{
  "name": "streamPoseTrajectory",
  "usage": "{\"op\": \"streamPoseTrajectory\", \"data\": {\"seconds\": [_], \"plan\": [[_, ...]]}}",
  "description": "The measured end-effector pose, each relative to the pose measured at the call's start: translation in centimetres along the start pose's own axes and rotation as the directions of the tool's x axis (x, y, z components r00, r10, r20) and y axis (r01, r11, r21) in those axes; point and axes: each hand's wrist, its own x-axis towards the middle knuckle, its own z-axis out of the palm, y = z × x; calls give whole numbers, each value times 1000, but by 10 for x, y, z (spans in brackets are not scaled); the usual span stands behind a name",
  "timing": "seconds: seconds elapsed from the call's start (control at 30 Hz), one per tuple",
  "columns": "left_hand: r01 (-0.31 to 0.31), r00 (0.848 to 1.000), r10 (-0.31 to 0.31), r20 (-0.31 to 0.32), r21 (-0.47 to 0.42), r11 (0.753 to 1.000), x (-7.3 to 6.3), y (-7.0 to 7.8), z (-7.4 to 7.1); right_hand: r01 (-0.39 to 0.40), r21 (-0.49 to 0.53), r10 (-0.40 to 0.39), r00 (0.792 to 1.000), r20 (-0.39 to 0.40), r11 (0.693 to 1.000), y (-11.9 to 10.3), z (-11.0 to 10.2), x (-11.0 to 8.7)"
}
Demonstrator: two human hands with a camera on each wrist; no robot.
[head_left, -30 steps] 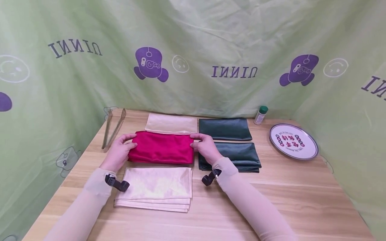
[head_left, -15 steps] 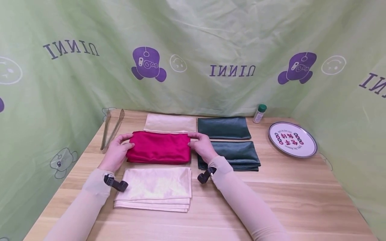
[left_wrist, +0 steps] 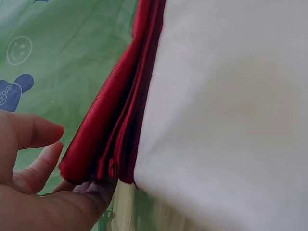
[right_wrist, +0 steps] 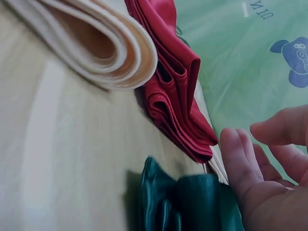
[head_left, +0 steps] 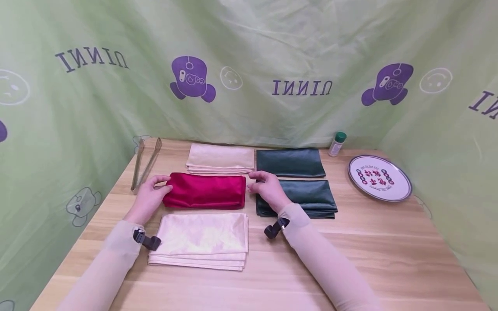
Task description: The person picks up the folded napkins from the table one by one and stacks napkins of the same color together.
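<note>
A folded red satin cloth [head_left: 206, 190] lies flat in the left middle of the table. At its left end is my left hand [head_left: 149, 196]; in the left wrist view the fingers are parted beside the folded layers [left_wrist: 103, 115], none pinching them. Just off the red cloth's right end, my right hand [head_left: 270, 190] hovers over the left part of a folded dark green cloth [head_left: 311, 194]. Its fingers are loosely bent, with nothing between them, as the right wrist view also shows. Nearer to me lies a folded pale pink cloth [head_left: 202, 235].
Behind the red cloth lies a folded cream cloth [head_left: 219, 156], with another dark green cloth [head_left: 289, 163] to its right. Metal tongs [head_left: 148, 166] lie at the back left. A green-capped bottle [head_left: 336, 144] and a patterned plate [head_left: 379, 178] stand at the right, before a green curtain [head_left: 249, 116].
The red cloth has come down off the cream cloth's front edge, showing more of that edge. My right hand has let go and moved right; my left fingers have loosened at the left end.
</note>
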Motion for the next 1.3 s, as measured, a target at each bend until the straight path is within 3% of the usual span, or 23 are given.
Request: {"op": "streamPoseTrajectory", "data": {"seconds": [0.27, 0.4, 0.57, 0.77, 0.83, 0.9, 1.07, 1.17, 1.3], "plan": [[-44, 999, 42, 27, 95, 994, -20, -5, -16, -3, -16, 5, 995, 97, 1000, 4, -8, -24], [-25, 999, 20, 51, 111, 994, -37, -4, -23, -14, -15, 16, 990, 141, 1000, 4, -9, -42], [6, 996, -20, 91, 152, 988, -62, -3, -27, -18, -100, 35, 984, 172, 995, 8, -9, -61], [-33, 990, -5, 144, 257, 966, -83, 0, -21, 24, -235, 37, 967, 251, 972, 13, -6, -85], [-57, 989, 8, 150, 322, 945, -88, 1, -19, 77, -318, 16, 960, 279, 945, 14, -5, -93], [-85, 987, 24, 158, 388, 918, -91, 2, -17, 150, -424, -17, 954, 300, 893, 14, -5, -101], [-129, 982, 48, 182, 462, 877, -97, 2, -12, 299, -650, -71, 933, 352, 698, 12, -1, -118], [-133, 982, 47, 185, 488, 862, -102, 3, -8, 343, -724, -61, 921, 386, 598, 11, 6, -126], [-173, 977, 75, 199, 541, 823, -109, 6, -2, 346, -754, -28, 916, 401, 559, 9, 17, -134]]}}
